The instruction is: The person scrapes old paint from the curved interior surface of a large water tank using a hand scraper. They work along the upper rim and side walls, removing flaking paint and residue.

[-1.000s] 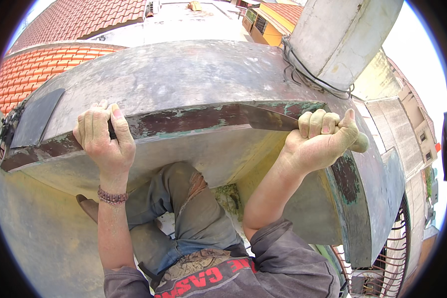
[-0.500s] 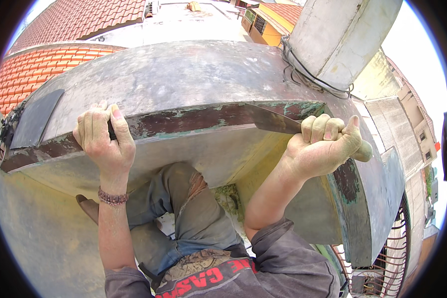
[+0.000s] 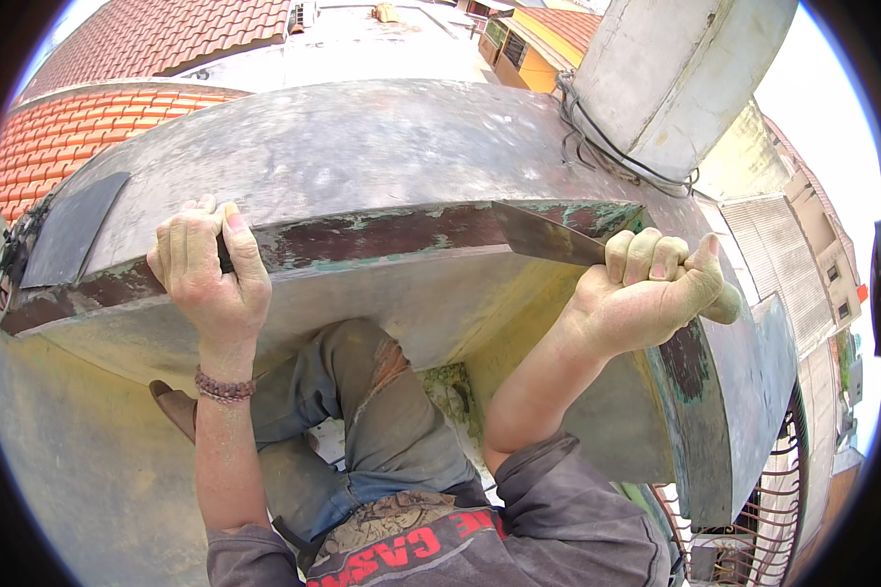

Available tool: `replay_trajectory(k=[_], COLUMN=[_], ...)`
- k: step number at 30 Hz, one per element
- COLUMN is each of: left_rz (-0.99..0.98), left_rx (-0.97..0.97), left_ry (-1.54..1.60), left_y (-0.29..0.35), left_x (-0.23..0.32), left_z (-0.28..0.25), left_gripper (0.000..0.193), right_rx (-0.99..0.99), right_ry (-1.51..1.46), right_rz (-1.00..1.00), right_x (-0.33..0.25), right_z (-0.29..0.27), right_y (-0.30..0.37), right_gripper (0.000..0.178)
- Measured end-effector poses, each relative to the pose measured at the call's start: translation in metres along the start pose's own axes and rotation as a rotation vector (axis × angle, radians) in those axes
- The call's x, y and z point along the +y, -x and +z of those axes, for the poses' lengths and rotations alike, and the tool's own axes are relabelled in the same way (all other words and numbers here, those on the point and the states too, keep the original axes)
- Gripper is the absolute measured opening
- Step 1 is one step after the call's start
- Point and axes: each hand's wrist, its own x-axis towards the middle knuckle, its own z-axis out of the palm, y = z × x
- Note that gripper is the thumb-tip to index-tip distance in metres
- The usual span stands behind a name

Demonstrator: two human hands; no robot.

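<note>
A wide-bladed scraper with a rounded, dusty handle is held in my right hand, the fingers wrapped round it. Its blade points left and lies against the ledge's front band, where dark brown paint is flaking to green. My left hand, dusty and with a braided bracelet at the wrist, is closed over the edge of the grey concrete ledge. A small dark patch shows between thumb and fingers there; whether it is the painted band or something held, I cannot make out.
My bent knee is beneath the ledge. Cables wrap the base of a pale post at the right. A dark flat sheet rests at the ledge's left end. Curved metal bars stand lower right, with tiled roofs beyond.
My right hand and the scraper have slid slightly to the right along the band. My left hand keeps its place on the ledge, and the whole view has shifted a little.
</note>
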Motion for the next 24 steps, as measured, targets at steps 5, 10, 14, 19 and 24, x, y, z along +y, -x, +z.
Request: replay_trajectory(k=[5,10,14,19,24], left_rz=[0.005,0.004,0.005,0.004,-0.043], left_rx=[0.002,0.016,0.011,0.011,-0.031], left_ry=[0.004,0.010,-0.004,0.000,-0.012], left_y=[0.000,-0.001,0.001,-0.001,0.000], left_x=[-0.001,0.001,-0.002,-0.001,0.003], left_z=[-0.001,0.001,0.000,-0.001,-0.001], left_gripper=[0.007,0.007,0.006,0.006,0.010], right_rx=[-0.060,-0.037,-0.043,-0.079,0.017], right_ry=[0.002,0.013,-0.011,-0.089,-0.049], right_rz=[0.038,0.007,0.055,0.100,0.097], right_x=[0.003,0.001,0.001,0.007,0.009], right_z=[-0.001,-0.001,0.000,-0.002,-0.003], right_y=[0.003,0.001,-0.001,0.004,0.004], right_gripper=[0.035,0.036,0.034,0.033,0.034])
